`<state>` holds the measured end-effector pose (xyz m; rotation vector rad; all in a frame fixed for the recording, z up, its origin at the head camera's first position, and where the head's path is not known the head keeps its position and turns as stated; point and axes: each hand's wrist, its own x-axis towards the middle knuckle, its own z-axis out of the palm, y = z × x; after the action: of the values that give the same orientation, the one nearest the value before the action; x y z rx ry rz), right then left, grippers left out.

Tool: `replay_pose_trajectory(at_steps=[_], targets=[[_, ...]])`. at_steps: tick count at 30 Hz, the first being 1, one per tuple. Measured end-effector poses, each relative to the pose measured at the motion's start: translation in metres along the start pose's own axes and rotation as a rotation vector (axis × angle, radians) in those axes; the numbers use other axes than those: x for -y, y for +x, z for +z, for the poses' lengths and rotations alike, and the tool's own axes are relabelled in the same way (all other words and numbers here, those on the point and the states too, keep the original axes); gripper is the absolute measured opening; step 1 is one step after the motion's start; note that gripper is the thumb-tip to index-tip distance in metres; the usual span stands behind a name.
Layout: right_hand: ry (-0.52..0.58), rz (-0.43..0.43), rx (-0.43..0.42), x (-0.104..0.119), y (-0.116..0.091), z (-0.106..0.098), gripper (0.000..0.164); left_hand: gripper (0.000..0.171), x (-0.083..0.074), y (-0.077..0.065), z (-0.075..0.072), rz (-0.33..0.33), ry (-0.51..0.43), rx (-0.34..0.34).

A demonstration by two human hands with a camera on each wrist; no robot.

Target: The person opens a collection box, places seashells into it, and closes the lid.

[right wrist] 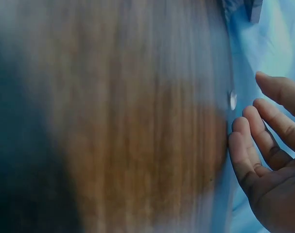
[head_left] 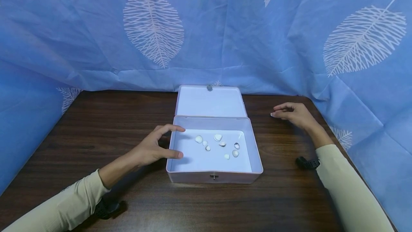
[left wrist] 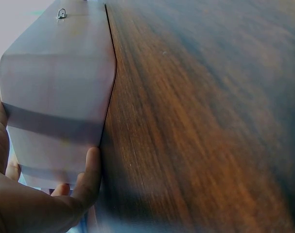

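Note:
A white lidded box (head_left: 214, 177) stands on the table with its lid (head_left: 210, 101) raised at the back. Several small pale seashells (head_left: 217, 137) lie scattered on its floor. My left hand (head_left: 151, 149) holds the box's left side, thumb and index finger reaching over the rim. The left wrist view shows its other fingers (left wrist: 91, 172) against the outer wall. Right of the box, my right hand (head_left: 294, 114) hovers low over the table, its fingers loosely bent. One shell (right wrist: 233, 100) is just beyond its fingertips in the right wrist view, with a gap between them.
The dark wooden table (head_left: 116, 117) ends at a blue cloth (head_left: 225, 38) with white leaf prints, hanging behind and at both sides. A small metal latch (head_left: 214, 177) sits on the box's front wall. Black straps (head_left: 305, 163) are on both wrists.

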<state>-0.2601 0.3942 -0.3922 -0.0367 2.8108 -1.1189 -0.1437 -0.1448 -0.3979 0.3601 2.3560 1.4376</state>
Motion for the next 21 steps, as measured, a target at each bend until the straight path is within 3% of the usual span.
replay_pose_trajectory(at_steps=[7,21], targets=[[-0.063,0.068,0.064,-0.008,0.011,-0.002,0.065,0.077,-0.001,-0.001,0.0,0.006,0.001,0.0],[-0.084,0.08,0.104,-0.01,0.02,-0.003,0.062,0.076,-0.001,-0.002,0.0,0.002,0.005,0.004]])
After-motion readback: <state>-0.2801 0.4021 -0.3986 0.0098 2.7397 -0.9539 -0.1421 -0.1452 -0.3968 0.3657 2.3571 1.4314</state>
